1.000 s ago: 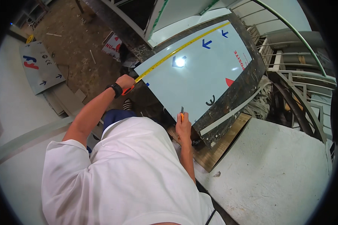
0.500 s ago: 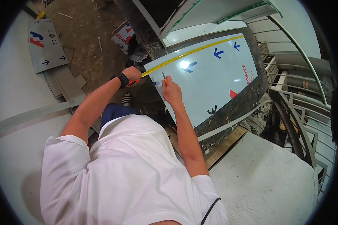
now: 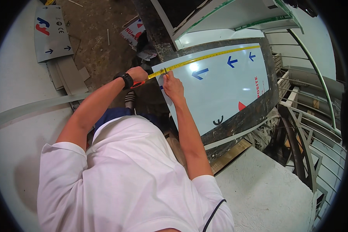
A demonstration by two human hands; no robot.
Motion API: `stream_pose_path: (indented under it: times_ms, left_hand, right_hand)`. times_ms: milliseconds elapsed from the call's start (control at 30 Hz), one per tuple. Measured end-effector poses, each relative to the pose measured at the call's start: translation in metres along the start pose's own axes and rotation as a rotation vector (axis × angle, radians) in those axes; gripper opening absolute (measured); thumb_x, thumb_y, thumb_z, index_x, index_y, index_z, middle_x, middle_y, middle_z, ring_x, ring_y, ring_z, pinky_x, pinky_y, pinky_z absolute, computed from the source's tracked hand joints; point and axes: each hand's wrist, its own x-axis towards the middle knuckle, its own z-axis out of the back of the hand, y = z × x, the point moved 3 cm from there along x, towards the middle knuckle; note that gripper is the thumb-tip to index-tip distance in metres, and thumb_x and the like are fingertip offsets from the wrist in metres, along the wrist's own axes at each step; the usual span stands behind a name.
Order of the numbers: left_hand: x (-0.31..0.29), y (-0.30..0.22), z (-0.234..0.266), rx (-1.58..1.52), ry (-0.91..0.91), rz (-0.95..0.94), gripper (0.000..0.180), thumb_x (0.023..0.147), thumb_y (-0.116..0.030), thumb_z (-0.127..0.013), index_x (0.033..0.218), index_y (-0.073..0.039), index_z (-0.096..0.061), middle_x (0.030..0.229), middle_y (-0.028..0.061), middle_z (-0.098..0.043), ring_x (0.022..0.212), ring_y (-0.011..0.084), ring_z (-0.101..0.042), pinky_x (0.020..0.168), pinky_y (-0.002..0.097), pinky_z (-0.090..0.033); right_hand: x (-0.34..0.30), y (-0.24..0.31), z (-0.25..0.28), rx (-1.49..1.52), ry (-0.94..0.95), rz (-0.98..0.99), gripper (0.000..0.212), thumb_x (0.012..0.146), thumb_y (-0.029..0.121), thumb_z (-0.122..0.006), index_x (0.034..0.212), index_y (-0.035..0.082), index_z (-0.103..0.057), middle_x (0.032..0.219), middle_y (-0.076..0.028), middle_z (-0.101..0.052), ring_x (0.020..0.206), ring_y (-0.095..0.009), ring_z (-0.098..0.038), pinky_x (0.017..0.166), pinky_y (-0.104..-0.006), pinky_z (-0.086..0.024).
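My left hand [image 3: 137,73], with a black watch on its wrist, is closed around an orange tape measure [image 3: 138,83] just off the panel's left edge. From it the yellow tape blade [image 3: 205,57] runs out across a light blue-grey composite panel [image 3: 205,91] with blue arrows, up to its far right corner. My right hand [image 3: 173,86] grips a slim utility knife [image 3: 166,72], mostly hidden by the fingers. Its pointed tip is at the tape near the panel's left end.
A dark, paint-spattered workbench [image 3: 273,83] carries the panel. Beyond it stands a white, green-edged piece [image 3: 205,24]. Another printed panel [image 3: 52,36] leans at the left above grey offcuts [image 3: 71,75]. Metal railings [image 3: 313,73] and a white board [image 3: 265,181] are at the right.
My right hand has brought the knife tip up from the panel's surface to the tape. The left hand stays on the tape measure. The whole view has shifted slightly.
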Motion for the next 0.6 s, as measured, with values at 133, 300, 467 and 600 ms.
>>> stream_pose_path:
  times_ms: [133, 300, 467, 600]
  left_hand:
    - [0.0, 0.007, -0.004, -0.01, 0.011, -0.003, 0.035, 0.088, -0.024, -0.056, 0.093, 0.006, -0.074, 0.093, 0.0176, -0.075, 0.077, 0.0357, -0.069, 0.074, 0.0438, -0.055]
    - [0.007, 0.011, -0.006, -0.02, 0.027, -0.002, 0.035, 0.088, -0.025, -0.056, 0.093, 0.005, -0.074, 0.093, 0.0172, -0.075, 0.077, 0.0353, -0.069, 0.073, 0.0435, -0.055]
    - [0.011, 0.014, -0.008, -0.038, 0.033, 0.013, 0.035, 0.089, -0.025, -0.056, 0.094, 0.005, -0.074, 0.093, 0.0168, -0.075, 0.076, 0.0349, -0.068, 0.073, 0.0431, -0.055]
    - [0.014, 0.018, -0.007, -0.051, 0.037, 0.023, 0.036, 0.089, -0.026, -0.057, 0.094, 0.005, -0.074, 0.093, 0.0164, -0.075, 0.076, 0.0345, -0.068, 0.073, 0.0428, -0.055]
  right_hand:
    - [0.001, -0.001, -0.002, 0.019, 0.009, -0.011, 0.024, 0.108, 0.032, -0.044, 0.11, 0.008, -0.048, 0.087, -0.025, -0.071, 0.078, -0.052, -0.068, 0.069, -0.0605, -0.052]
    - [0.002, -0.005, -0.005, 0.05, 0.003, -0.01, 0.023, 0.108, 0.032, -0.045, 0.11, 0.009, -0.048, 0.089, -0.025, -0.071, 0.08, -0.052, -0.067, 0.07, -0.0613, -0.051]
    - [0.002, -0.006, -0.006, 0.056, -0.021, 0.018, 0.023, 0.108, 0.031, -0.045, 0.109, 0.008, -0.047, 0.085, -0.025, -0.071, 0.077, -0.052, -0.068, 0.068, -0.0605, -0.052]
    - [0.003, -0.007, -0.006, 0.051, -0.029, 0.032, 0.023, 0.108, 0.031, -0.044, 0.109, 0.007, -0.047, 0.082, -0.026, -0.07, 0.074, -0.051, -0.068, 0.067, -0.0595, -0.053]
